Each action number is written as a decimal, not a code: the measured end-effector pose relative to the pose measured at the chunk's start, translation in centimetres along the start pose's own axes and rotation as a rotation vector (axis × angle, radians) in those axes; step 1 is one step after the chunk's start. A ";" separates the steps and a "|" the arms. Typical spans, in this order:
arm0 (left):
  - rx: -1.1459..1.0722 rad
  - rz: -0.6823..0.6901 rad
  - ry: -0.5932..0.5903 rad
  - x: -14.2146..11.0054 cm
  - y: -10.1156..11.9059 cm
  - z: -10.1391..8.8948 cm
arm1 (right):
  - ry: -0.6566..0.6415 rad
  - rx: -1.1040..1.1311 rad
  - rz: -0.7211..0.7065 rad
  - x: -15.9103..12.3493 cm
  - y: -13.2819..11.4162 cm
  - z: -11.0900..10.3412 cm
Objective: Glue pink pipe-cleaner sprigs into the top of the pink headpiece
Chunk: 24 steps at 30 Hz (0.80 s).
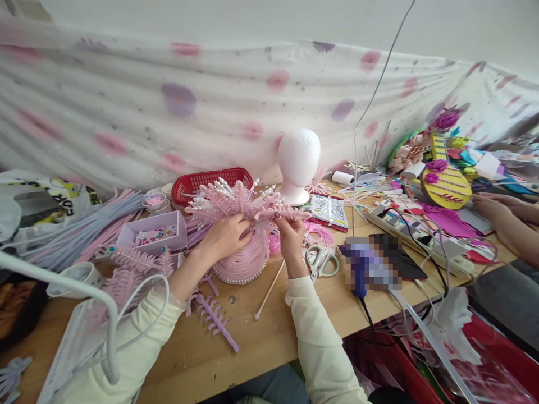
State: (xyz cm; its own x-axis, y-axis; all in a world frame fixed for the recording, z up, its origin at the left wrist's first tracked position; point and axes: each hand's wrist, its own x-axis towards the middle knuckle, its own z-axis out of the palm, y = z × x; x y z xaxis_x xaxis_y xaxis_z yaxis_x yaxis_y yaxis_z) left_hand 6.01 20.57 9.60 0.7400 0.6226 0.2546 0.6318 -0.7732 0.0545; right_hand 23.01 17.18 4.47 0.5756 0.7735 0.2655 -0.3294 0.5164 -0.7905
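Observation:
A dome-shaped pink headdress (241, 262) of fuzzy pipe cleaners sits on the table, with pearl beads around its lower edge. Feathery pink sprigs and pearl stems fan out from its top. My left hand (231, 238) is curled over the upper part of the headdress, its fingertips among the bases of the sprigs. On the right side, my right hand (292, 237) pinches a pink pipe-cleaner sprig (269, 212) between thumb and fingers. In front lie a lilac pipe-cleaner sprig (217, 322) and a thin stick (269, 290). Scissors (322, 262) rest beside my right wrist.
A white foam head (298, 160) and a red basket (180, 188) stand behind. At left are a bead box (179, 229), pipe cleaners (90, 230) and a white lamp arm (63, 275). A glue gun (359, 283) and power strip (415, 235) lie right, near another person's hands (492, 209).

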 end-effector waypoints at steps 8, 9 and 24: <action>0.012 -0.054 0.003 -0.1 0.5 -0.2 | -0.031 -0.021 -0.004 -0.3 0.1 0.1; 0.012 -0.058 0.007 -0.1 0.5 -0.2 | -0.036 -0.008 -0.010 -0.5 -0.2 0.1; 0.073 -0.115 -0.015 -0.2 0.8 -0.6 | 0.242 0.133 0.029 -3.9 -1.6 -3.4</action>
State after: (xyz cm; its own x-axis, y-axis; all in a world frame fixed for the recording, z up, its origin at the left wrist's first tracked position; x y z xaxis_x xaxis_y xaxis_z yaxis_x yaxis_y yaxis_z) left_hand 6.23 19.77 10.14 0.6644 0.7090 0.2362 0.7276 -0.6859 0.0123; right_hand 23.86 12.03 2.81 0.7212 0.6867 0.0913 -0.4346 0.5511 -0.7124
